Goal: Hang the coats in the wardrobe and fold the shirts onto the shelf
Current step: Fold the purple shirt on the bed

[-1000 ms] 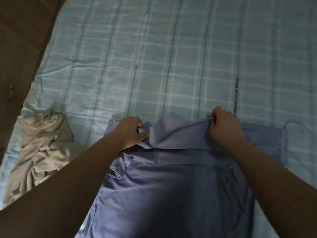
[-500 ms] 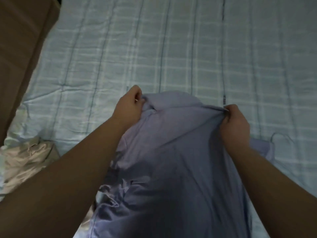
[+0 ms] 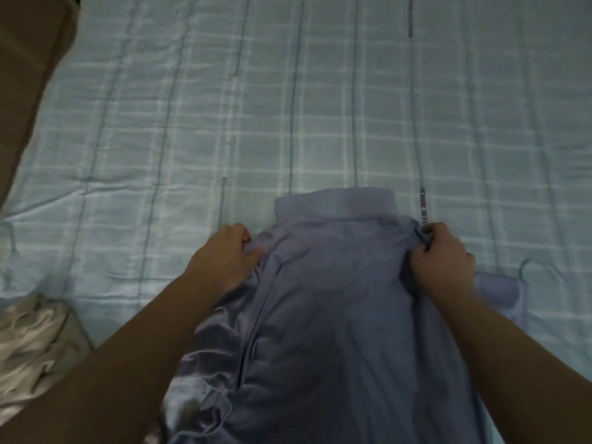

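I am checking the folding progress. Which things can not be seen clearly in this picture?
- Blue shirt: hem cut off by the bottom edge, head view.
- Shirt's shoulders: covered by the left hand and right hand.
- Beige garment: cut off by the left edge.
- Wardrobe, shelf: out of view.

Blue-grey shirt (image 3: 346, 315); pale-blue plaid bedspread (image 3: 288, 107); beige garment (image 3: 32, 347).

Smooth matt blue cloth shirt (image 3: 346, 315), quilted checked bedspread (image 3: 288, 107), satiny beige garment (image 3: 28, 347)
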